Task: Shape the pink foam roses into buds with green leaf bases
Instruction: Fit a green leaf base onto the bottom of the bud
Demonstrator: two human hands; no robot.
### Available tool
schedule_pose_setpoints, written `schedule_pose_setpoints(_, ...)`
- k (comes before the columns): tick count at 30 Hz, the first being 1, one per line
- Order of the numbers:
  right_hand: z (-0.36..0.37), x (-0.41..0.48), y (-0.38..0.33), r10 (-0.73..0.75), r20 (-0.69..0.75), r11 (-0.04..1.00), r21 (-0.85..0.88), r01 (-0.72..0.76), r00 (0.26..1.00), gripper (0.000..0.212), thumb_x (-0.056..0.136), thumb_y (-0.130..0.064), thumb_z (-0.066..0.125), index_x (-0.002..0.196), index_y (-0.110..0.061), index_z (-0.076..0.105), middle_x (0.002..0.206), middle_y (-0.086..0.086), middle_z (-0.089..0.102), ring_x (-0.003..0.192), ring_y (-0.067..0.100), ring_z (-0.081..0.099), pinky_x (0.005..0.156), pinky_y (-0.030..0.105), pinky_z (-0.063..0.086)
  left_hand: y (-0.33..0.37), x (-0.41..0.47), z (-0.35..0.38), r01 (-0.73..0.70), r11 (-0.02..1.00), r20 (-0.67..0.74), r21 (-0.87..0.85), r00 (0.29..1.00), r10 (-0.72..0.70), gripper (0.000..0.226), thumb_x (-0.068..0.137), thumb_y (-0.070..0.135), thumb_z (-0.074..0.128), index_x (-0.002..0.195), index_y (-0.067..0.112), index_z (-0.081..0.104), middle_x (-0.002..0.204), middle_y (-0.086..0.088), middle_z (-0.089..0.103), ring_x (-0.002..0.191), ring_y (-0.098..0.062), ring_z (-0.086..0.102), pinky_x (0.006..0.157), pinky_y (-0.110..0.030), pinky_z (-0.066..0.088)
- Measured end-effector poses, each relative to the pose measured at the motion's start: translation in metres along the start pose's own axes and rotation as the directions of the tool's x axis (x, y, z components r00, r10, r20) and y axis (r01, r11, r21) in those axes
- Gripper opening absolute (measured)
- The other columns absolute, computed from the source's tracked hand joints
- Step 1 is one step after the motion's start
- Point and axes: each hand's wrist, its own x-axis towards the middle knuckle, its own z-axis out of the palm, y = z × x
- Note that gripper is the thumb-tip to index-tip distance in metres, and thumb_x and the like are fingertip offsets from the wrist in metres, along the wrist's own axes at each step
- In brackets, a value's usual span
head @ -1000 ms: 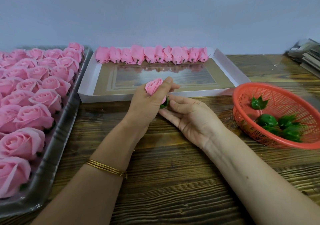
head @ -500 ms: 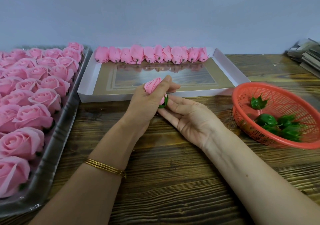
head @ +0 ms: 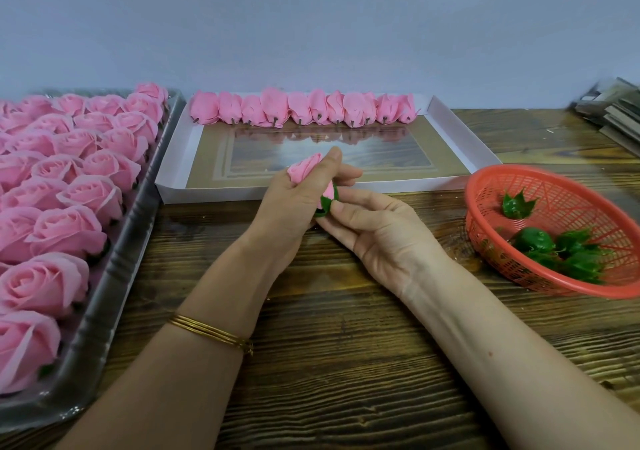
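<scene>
My left hand (head: 294,207) grips a pink foam rose bud (head: 304,169) over the table's middle, its tip pointing up and away. A green leaf base (head: 329,198) sits on the bud's lower end, and the thumb and fingers of my right hand (head: 377,231) pinch it there. A row of several finished pink buds (head: 301,108) lies along the far wall of the white tray (head: 460,138). Several open pink roses (head: 69,186) fill the grey tray (head: 114,276) on the left.
A red plastic basket (head: 491,241) at the right holds several green leaf bases (head: 568,252). A stack of flat items (head: 616,113) lies at the far right. The wooden table (head: 346,363) runs toward me under my forearms.
The green leaf base has slid further onto the bud's lower end, and my right thumb and fingers have closed around it. Both hands stay in the same place.
</scene>
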Motion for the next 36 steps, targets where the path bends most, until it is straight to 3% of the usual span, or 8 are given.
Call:
schedule_pose_setpoints(4,0.0010,-0.0007,0.0022,-0.043,-0.009,0.999,-0.004,0.043,0.999,0.020,0.077,0.018,0.059,0.097,0.014,0.063,0.081,0.019,0.073,0.074,0.025,0.073,0.077,0.033,0.060,0.0012,-0.0010,0.0008,-0.007,1.000,-0.016,-0.007,1.000,0.007,0.032,0.084,0.047,0.059,0.074,0.023,0.078,0.095,0.000,0.076,0.098,-0.015,0.070,0.083,-0.030,0.054)
schedule_pose_setpoints(7,0.0007,-0.0003,0.0030,-0.016,0.000,1.000,0.017,0.016,1.000,0.029,0.071,0.011,0.065,0.100,0.016,0.062,0.084,0.020,0.073,0.076,0.024,0.073,0.077,0.030,0.060,0.0027,-0.0021,0.0010,-0.015,1.000,-0.033,-0.018,0.999,0.015,0.035,0.094,0.045,0.056,0.074,0.025,0.079,0.093,0.003,0.076,0.090,-0.013,0.071,0.082,-0.029,0.055)
schedule_pose_setpoints(11,0.0000,-0.0013,-0.0003,0.037,-0.014,0.993,-0.108,-0.038,0.999,0.012,0.064,-0.003,0.071,0.075,0.001,0.072,0.081,0.016,0.074,0.070,0.022,0.073,0.069,0.026,0.061,0.0052,-0.0018,-0.0005,0.001,0.999,-0.057,-0.054,0.998,-0.005,0.040,0.098,0.042,0.052,0.073,0.026,0.079,0.095,0.001,0.075,0.090,-0.018,0.069,0.085,-0.032,0.057)
schedule_pose_setpoints(15,-0.0010,-0.0017,-0.0016,0.034,-0.032,0.989,-0.145,-0.038,0.999,0.005,0.062,-0.005,0.072,0.065,-0.003,0.075,0.075,0.013,0.074,0.066,0.019,0.072,0.068,0.024,0.060,0.0065,-0.0017,0.0002,0.015,0.997,-0.053,-0.069,0.998,-0.019,0.040,0.097,0.043,0.052,0.071,0.028,0.079,0.094,0.003,0.075,0.092,-0.017,0.068,0.088,-0.035,0.056)
schedule_pose_setpoints(23,0.0005,-0.0013,-0.0024,0.076,0.002,0.997,0.009,-0.076,0.997,0.015,0.084,0.011,0.059,0.098,0.015,0.065,0.086,0.018,0.073,0.075,0.023,0.072,0.075,0.027,0.060,0.0061,-0.0020,-0.0011,0.016,0.998,-0.052,-0.068,0.998,-0.019,0.038,0.095,0.045,0.053,0.072,0.028,0.079,0.095,0.003,0.075,0.098,-0.020,0.068,0.092,-0.036,0.056)
schedule_pose_setpoints(28,0.0003,-0.0015,-0.0017,0.073,-0.011,0.997,0.016,-0.073,0.997,0.015,0.084,0.011,0.059,0.096,0.012,0.066,0.085,0.016,0.073,0.074,0.022,0.073,0.072,0.025,0.060,0.0039,-0.0022,-0.0015,0.009,0.999,-0.032,-0.035,0.999,-0.010,0.037,0.093,0.049,0.054,0.074,0.029,0.078,0.094,0.005,0.075,0.103,-0.021,0.068,0.099,-0.042,0.052)
schedule_pose_setpoints(36,0.0013,-0.0023,-0.0001,0.013,0.017,1.000,-0.026,-0.013,1.000,0.014,0.078,0.012,0.061,0.091,0.009,0.067,0.077,0.015,0.073,0.071,0.021,0.073,0.070,0.023,0.060,0.0033,-0.0019,-0.0008,0.046,0.998,0.014,-0.043,0.999,-0.045,0.040,0.097,0.043,0.053,0.075,0.023,0.079,0.095,0.000,0.076,0.100,-0.013,0.069,0.090,-0.032,0.054)
